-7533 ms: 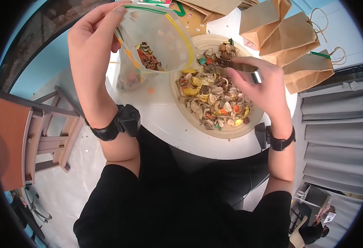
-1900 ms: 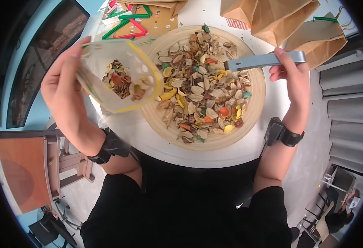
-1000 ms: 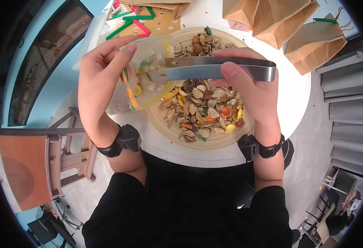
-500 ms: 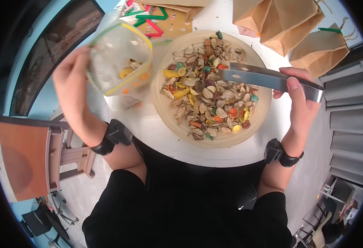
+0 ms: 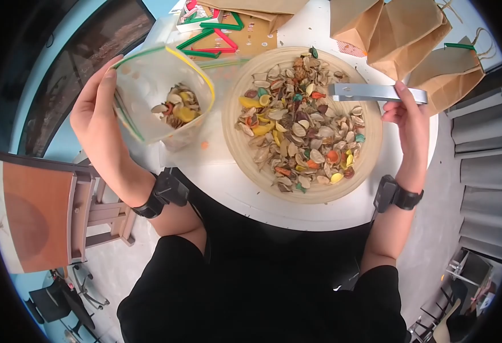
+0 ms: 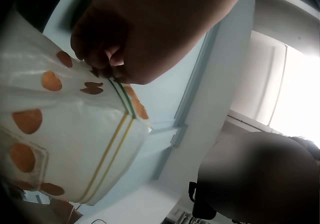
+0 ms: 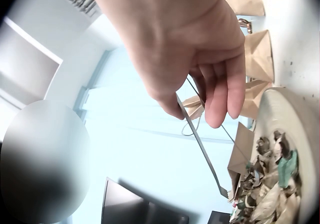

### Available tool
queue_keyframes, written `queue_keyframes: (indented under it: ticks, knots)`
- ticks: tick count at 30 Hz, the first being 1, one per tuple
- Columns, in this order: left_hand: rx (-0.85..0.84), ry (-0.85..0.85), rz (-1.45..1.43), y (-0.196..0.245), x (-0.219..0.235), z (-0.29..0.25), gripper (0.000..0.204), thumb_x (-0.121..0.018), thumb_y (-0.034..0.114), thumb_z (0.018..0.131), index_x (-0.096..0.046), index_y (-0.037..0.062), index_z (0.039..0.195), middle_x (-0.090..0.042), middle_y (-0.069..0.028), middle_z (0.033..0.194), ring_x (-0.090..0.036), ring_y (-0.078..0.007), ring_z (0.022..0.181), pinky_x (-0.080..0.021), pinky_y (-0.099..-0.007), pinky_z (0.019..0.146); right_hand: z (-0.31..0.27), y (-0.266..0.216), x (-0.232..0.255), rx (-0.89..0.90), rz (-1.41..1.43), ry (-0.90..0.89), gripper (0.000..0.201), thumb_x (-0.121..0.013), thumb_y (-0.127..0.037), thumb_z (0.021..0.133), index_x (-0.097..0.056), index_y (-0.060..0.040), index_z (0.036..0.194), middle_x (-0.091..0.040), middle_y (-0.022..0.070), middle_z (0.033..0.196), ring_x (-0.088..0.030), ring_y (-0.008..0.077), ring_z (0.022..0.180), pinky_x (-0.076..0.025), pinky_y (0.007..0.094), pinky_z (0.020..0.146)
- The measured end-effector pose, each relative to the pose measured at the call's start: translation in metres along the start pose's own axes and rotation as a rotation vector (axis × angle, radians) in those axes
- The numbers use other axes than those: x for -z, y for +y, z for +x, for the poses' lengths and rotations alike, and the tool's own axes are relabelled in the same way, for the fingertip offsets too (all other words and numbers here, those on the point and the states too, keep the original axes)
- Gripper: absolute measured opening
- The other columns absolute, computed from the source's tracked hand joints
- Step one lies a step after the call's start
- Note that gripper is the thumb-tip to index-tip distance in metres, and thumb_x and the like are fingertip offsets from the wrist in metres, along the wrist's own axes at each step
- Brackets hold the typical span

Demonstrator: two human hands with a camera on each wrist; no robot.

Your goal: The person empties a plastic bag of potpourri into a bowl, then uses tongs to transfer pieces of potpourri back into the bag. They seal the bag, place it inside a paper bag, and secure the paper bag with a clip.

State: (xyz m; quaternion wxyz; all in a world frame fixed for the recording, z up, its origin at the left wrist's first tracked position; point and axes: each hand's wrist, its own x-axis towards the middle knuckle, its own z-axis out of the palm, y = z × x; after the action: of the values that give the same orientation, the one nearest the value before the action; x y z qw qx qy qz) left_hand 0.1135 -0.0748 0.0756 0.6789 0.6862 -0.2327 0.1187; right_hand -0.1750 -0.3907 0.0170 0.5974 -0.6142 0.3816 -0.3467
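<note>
On the left side of the white table (image 5: 228, 186), your left hand (image 5: 99, 114) pinches the rim of a clear zip bag (image 5: 154, 74) between thumb and fingers. The bag's mouth gapes toward you and leans over, edged with green and yellow seal lines; orange round spots show on its outside in the left wrist view. Down inside it lies a small pile of dried pieces (image 5: 178, 108), brown, pale and yellow. You cannot tell from these views whether the bottom of the bag touches the table.

Just right of the bag sits a round, pale wooden plate (image 5: 372, 151), heaped with potpourri (image 5: 302, 131): mostly tan husks, with yellow, orange, red and green bits among them. Your right hand (image 5: 409, 126) grips metal tongs (image 5: 362, 92), thumb on one arm and the fingers curled at the other. The tongs reach in over the plate's upper right edge, and the right wrist view shows their tips apart, close to the pieces; whether they touch any is unclear.

Beyond the plate to the right, brown paper bags (image 5: 408, 37) stand together, the nearest bearing a green strip (image 5: 459, 46). Beyond the zip bag, green and red strips (image 5: 223, 41) lie over a brown sheet (image 5: 257, 35) beside a small white box (image 5: 189, 26).
</note>
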Motion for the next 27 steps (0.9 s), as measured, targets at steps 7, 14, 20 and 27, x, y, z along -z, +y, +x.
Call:
queue_keyframes:
  ticks: [7,14,20,27]
  knots:
    - [0.094,-0.246,0.047,0.012,0.007,-0.007,0.032,-0.063,0.019,0.093,-0.067,-0.0024,0.116,-0.057,0.0031,0.072,-0.044,-0.0043,0.062,-0.035,-0.0188,0.058,0.018,0.021,0.013,-0.085,-0.109,-0.041,0.034,-0.074,-0.033,0.085,-0.063,-0.0014,0.086,-0.057,0.0022,0.061,-0.05,0.008,0.046,-0.044,0.0215,0.045]
    - [-0.075,-0.378,0.055,0.022,0.007,-0.042,0.053,-0.072,0.02,0.083,-0.057,0.0012,0.131,-0.06,-0.0057,0.1,-0.056,-0.0142,0.09,-0.045,-0.0243,0.077,0.012,0.009,0.017,0.122,0.081,-0.001,0.03,-0.072,-0.032,0.088,-0.064,-0.0033,0.091,-0.061,0.0026,0.068,-0.054,0.0087,0.054,-0.042,0.0213,0.051]
    - [-0.228,-0.761,0.434,0.027,0.008,-0.092,0.095,-0.081,0.013,0.067,-0.033,0.0076,0.149,-0.04,-0.0152,0.146,-0.039,-0.031,0.133,-0.045,-0.0372,0.098,0.011,0.014,-0.018,0.249,-0.091,0.009,0.036,-0.073,-0.031,0.087,-0.067,0.0004,0.101,-0.07,0.0058,0.084,-0.056,0.0071,0.064,-0.044,0.0199,0.058]
    - [-0.344,-0.705,0.526,0.008,-0.004,-0.102,0.08,-0.075,0.001,0.07,-0.044,0.0087,0.143,-0.045,-0.0152,0.142,-0.045,-0.0324,0.131,-0.037,-0.0401,0.108,-0.002,0.012,-0.014,0.205,-0.25,-0.121,0.037,-0.073,-0.038,0.084,-0.07,-0.0011,0.086,-0.068,0.002,0.073,-0.053,0.0057,0.064,-0.043,0.0206,0.063]
